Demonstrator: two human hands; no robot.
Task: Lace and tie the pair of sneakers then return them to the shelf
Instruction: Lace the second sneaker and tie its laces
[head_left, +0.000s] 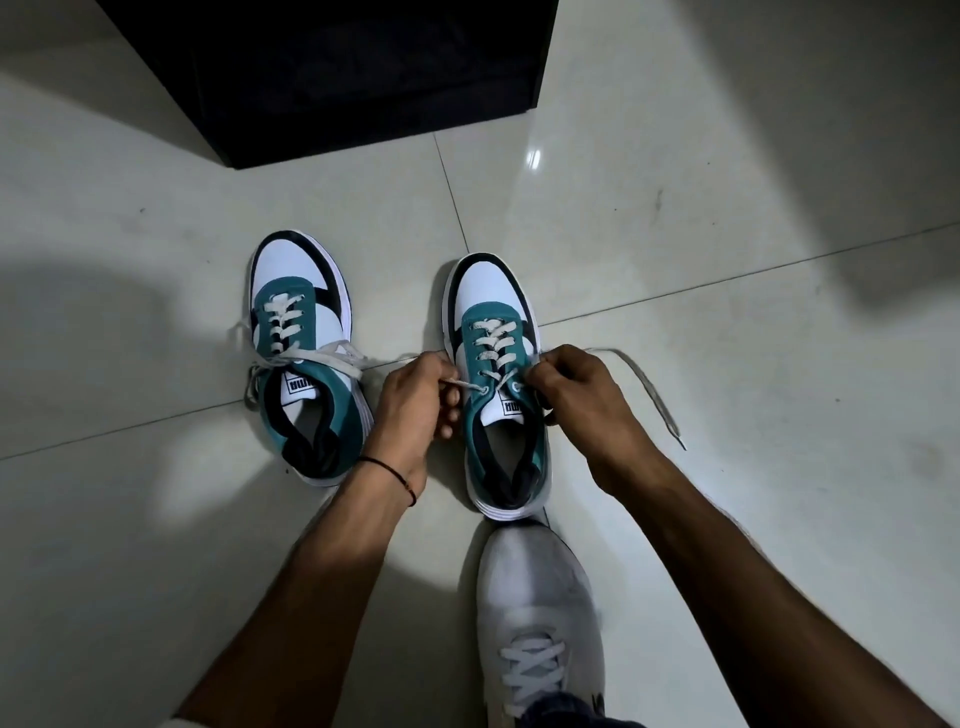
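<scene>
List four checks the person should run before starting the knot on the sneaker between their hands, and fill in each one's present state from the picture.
1. Lace through all eyelets of the right-hand sneaker: cannot tell; the right hand covers the top eyelet on its side.
2. Both lace ends held: ok; the left hand pinches one end, the right hand the other lace end, which trails on the tile floor.
3. Lace ends of equal length: cannot tell; the left one is mostly hidden in the hand.
4. Left-hand sneaker finished: ok; it looks laced and tied.
</scene>
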